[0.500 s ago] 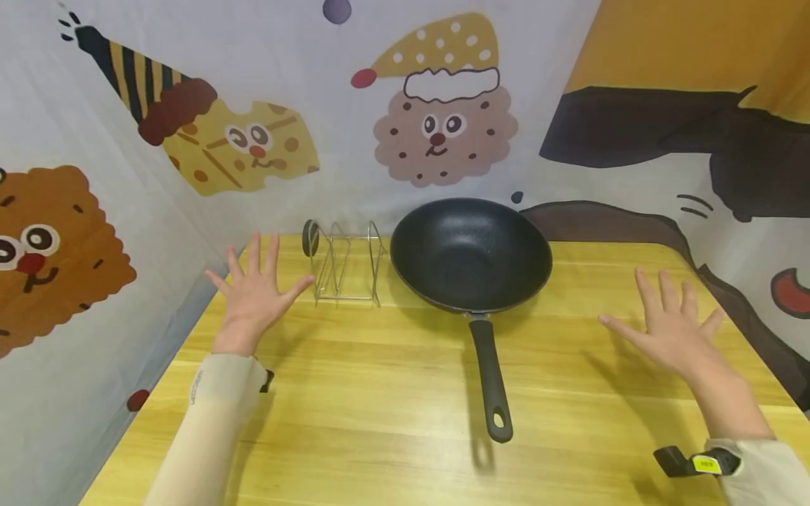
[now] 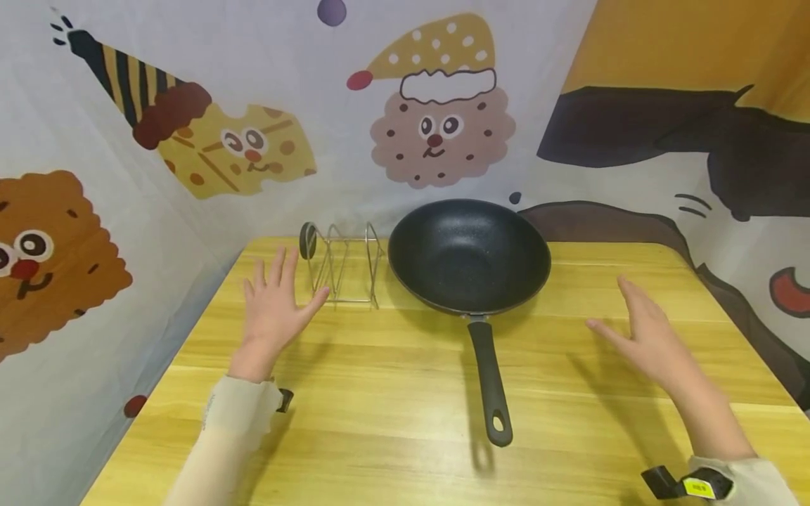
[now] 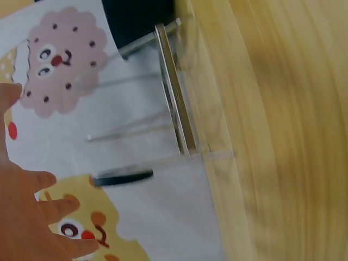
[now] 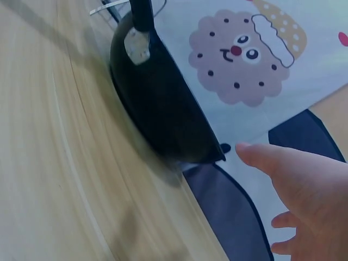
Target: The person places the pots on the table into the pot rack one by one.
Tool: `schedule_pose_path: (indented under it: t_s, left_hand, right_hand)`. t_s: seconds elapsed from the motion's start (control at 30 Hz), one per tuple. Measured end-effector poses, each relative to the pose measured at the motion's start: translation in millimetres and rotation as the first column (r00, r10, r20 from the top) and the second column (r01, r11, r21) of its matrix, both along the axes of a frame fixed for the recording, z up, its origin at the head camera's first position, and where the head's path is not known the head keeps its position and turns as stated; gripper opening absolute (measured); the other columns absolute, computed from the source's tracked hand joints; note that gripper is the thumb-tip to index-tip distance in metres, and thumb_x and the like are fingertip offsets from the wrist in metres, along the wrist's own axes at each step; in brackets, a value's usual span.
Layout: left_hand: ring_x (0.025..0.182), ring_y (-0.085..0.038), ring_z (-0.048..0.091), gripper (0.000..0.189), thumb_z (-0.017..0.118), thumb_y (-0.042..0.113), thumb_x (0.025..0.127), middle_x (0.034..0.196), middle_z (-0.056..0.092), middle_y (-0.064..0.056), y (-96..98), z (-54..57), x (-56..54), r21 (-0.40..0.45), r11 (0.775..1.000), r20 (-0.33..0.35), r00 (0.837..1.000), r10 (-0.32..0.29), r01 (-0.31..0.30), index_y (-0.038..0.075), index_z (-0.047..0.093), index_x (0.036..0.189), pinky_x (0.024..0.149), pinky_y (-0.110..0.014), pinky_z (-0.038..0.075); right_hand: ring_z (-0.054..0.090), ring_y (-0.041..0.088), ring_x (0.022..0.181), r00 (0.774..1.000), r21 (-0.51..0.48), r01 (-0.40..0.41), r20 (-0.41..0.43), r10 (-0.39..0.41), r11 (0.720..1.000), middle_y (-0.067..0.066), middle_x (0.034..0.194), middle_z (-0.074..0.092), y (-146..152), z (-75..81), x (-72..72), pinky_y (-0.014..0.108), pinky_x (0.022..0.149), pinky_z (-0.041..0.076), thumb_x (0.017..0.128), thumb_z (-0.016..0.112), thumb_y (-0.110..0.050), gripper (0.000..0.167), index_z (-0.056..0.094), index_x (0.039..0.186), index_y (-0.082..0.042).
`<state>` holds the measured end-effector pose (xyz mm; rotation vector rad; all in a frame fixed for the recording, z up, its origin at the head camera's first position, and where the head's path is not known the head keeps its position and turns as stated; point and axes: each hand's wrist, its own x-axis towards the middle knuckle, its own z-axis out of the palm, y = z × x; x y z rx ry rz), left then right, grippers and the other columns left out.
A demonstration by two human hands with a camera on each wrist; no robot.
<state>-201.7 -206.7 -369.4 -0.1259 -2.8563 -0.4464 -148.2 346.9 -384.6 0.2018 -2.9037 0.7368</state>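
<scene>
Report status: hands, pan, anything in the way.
Left hand empty, near wire rack. Right hand empty, right of pan. Pan upright on table, handle pointing nearside. Nothing visible between right hand and pan.

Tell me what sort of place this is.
Probably a makeshift demonstration corner rather than a working kitchen, though the frames show little beyond it: a cartoon-printed sheet rises behind a wood-grain table, on which stand a black pan and a wire rack.

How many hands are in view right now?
2: the left hand over the table, near the wire rack, and the right hand over the table, right of the black pan. No others show.
</scene>
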Motion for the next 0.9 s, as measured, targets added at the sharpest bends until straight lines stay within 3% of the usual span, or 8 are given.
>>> schedule_pose_path:
  t_s: [0.17, 0.37, 0.63, 0.77, 0.9]
  left_hand:
    - [0.149, -0.052, 0.015, 0.09, 0.049, 0.062, 0.096, 0.166, 0.017, -0.018, 15.6, -2.7, 10.4, 0.077, 0.995, 0.008, 0.998, -0.065, 0.064, 0.011, 0.013, 0.161, 0.119, -0.068, 0.017]
    - [0.15, -0.043, 0.025, 0.087, 0.058, 0.053, 0.095, 0.164, 0.025, -0.018, 34.0, -6.4, 19.8, 0.206, 0.971, 0.049, 0.99, -0.134, 0.121, 0.009, 0.02, 0.159, 0.121, -0.059, 0.024]
    - [0.145, -0.04, 0.037, 0.084, 0.066, 0.048, 0.092, 0.161, 0.034, -0.015, 66.5, -7.8, 28.5, 0.321, 0.93, 0.102, 0.97, -0.22, 0.177, 0.015, 0.027, 0.158, 0.116, -0.059, 0.034]
    - [0.141, -0.035, 0.044, 0.078, 0.069, 0.044, 0.091, 0.157, 0.043, -0.01, 82.0, -10.1, 31.8, 0.418, 0.884, 0.098, 0.956, -0.275, 0.211, 0.013, 0.036, 0.154, 0.114, -0.055, 0.039]
    - [0.134, -0.032, 0.054, 0.067, 0.074, 0.031, 0.09, 0.149, 0.053, -0.009, 98.1, -12.3, 32.4, 0.564, 0.789, 0.063, 0.94, -0.336, 0.244, 0.012, 0.046, 0.147, 0.113, -0.049, 0.043]
  right_hand:
    - [0.022, 0.064, 0.137, 0.998, -0.035, 0.008, 0.065, -0.006, 0.999, 0.041, 0.156, 0.018, -14.7, 2.8, 7.0, 0.076, 0.106, 0.023, 0.101, 0.056, -0.043, 0.088, 0.007, 0.158, 0.003]
    - [0.034, 0.061, 0.132, 0.994, -0.066, -0.006, 0.112, 0.014, 0.998, 0.04, 0.151, 0.031, -33.6, 4.3, 11.7, 0.074, 0.098, 0.035, 0.101, 0.055, -0.043, 0.08, 0.021, 0.156, 0.003]
    - [0.049, 0.056, 0.128, 0.99, -0.18, -0.074, 0.102, 0.094, 0.981, 0.033, 0.144, 0.047, -54.0, 2.1, 14.3, 0.067, 0.1, 0.043, 0.101, 0.058, -0.033, 0.067, 0.032, 0.15, 0.003]
    - [0.058, 0.051, 0.121, 0.986, -0.216, -0.103, 0.103, 0.128, 0.971, 0.031, 0.137, 0.056, -64.7, 1.9, 14.5, 0.062, 0.096, 0.05, 0.102, 0.057, -0.031, 0.062, 0.034, 0.15, 0.001]
    - [0.063, 0.047, 0.117, 0.983, -0.231, -0.122, 0.105, 0.15, 0.965, 0.027, 0.132, 0.061, -76.0, 2.2, 14.4, 0.057, 0.091, 0.054, 0.102, 0.057, -0.03, 0.058, 0.038, 0.148, -0.002]
